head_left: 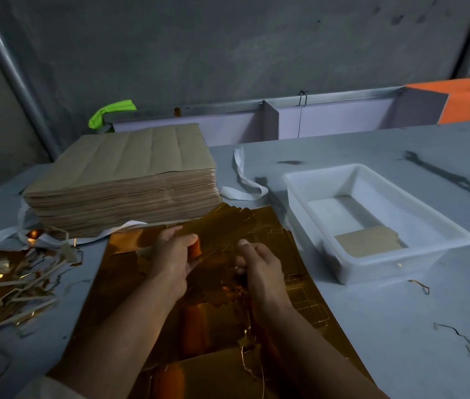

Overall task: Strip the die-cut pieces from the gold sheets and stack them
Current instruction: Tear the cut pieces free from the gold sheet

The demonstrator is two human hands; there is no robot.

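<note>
- Gold sheets (147, 289) lie on the table (371, 326), beside the brown stack (124, 180)
- Left hand (174, 256) and right hand (259, 267) both pinch a die-cut piece (222, 226)
- Looks light, thin, tear-prone; grip near perforations

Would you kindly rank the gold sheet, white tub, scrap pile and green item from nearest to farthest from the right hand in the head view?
1. gold sheet, held by the right hand itself.
2. white tub, just to its right.
3. scrap pile, far left.
4. green item, back left behind the brown stack.
</note>
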